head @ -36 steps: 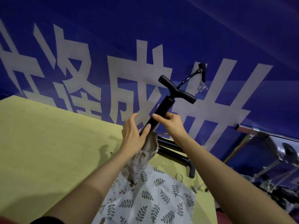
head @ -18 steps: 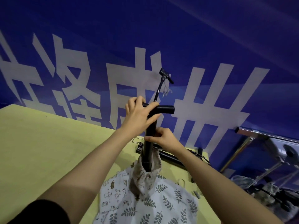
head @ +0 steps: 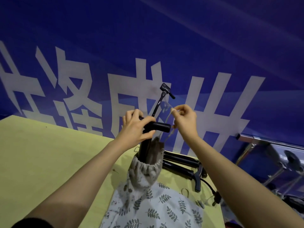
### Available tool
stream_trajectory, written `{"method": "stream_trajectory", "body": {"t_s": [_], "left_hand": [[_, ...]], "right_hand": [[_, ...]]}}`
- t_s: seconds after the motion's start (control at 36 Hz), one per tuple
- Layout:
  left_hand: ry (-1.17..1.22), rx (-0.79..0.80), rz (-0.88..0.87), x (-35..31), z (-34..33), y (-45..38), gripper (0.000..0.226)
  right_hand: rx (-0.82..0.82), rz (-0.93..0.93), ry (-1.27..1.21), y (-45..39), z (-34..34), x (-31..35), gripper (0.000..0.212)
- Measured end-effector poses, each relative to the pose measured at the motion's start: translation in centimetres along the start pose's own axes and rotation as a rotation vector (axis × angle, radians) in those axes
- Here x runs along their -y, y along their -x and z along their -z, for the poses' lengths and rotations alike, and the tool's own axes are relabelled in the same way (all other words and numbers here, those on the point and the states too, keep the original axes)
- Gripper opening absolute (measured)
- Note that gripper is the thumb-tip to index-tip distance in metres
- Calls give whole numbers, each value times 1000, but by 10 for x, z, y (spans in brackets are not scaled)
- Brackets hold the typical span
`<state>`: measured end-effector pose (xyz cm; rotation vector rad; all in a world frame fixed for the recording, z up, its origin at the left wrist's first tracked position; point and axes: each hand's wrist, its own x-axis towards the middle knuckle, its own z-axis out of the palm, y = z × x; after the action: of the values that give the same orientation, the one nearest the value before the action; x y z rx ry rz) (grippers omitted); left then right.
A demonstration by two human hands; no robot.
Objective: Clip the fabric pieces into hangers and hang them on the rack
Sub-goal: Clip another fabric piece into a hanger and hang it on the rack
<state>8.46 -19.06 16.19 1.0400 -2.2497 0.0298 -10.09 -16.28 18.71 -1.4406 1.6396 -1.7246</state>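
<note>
Black plastic dominates the middle of the head view: a black hand pump with a T-shaped handle (head: 148,139) stands upright, its lower barrel sunk into the gathered mouth of a white drawstring fabric bag printed with grey leaves (head: 148,196). The left hand (head: 136,127) has its fingers curled round the left half of the T-handle, thumb underneath, a firm grip. From behind that hand the pump's thin black hose with a nozzle head (head: 162,100) arcs up against the blue banner with large white characters (head: 213,63).

Over to the right hand (head: 185,120): fingers bent, pinching a pale thin drawstring cord (head: 168,129) that runs down to the bag's gathered rim. The cord hangs just beside the right end of the handle.

The bag lies on the yellow-green surface (head: 49,162), its body spread toward the camera, its neck pulled upright round the pump. Behind it, on the same surface, more black pumps (head: 182,165) lie on their sides, stacked close together. At the far right edge a shiny metal rack with slanted bars (head: 263,145) stands beyond the surface; what hangs there is too blurred to tell.
</note>
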Motion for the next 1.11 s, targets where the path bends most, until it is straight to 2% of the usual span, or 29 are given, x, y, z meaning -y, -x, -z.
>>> {"method": "stream_trajectory", "body": {"t_s": [0.08, 0.17, 0.31, 0.42, 0.53, 0.58, 0.67, 0.83, 0.94, 1.11], "left_hand": [[35, 112, -4, 2, -2, 9, 42], [106, 234, -1, 1, -9, 21, 48], [190, 205, 179, -18, -10, 18, 56], [74, 135, 358, -30, -14, 8, 50], [-6, 133, 388, -34, -19, 5, 55], [-31, 130, 379, -35, -23, 5, 58], [-52, 97, 394, -37, -26, 5, 60], [-20, 54, 381, -47, -27, 5, 59], [-21, 114, 348, -47, -25, 5, 51], [-68, 180, 348, -48, -24, 5, 51]], "right_hand": [[-43, 22, -65, -8, -1, 19, 30], [-26, 73, -93, -15, -3, 39, 35], [9, 192, -1, -17, -11, 59, 33], [38, 351, 119, -15, -12, 64, 33], [30, 583, 313, -19, -11, 70, 32], [9, 639, 364, -23, -9, 75, 33], [-43, 605, 327, -23, -7, 81, 33], [-118, 391, 103, -17, -4, 90, 40], [-208, 291, -7, -15, -1, 96, 43], [-299, 215, -41, -14, 4, 96, 41]]}}
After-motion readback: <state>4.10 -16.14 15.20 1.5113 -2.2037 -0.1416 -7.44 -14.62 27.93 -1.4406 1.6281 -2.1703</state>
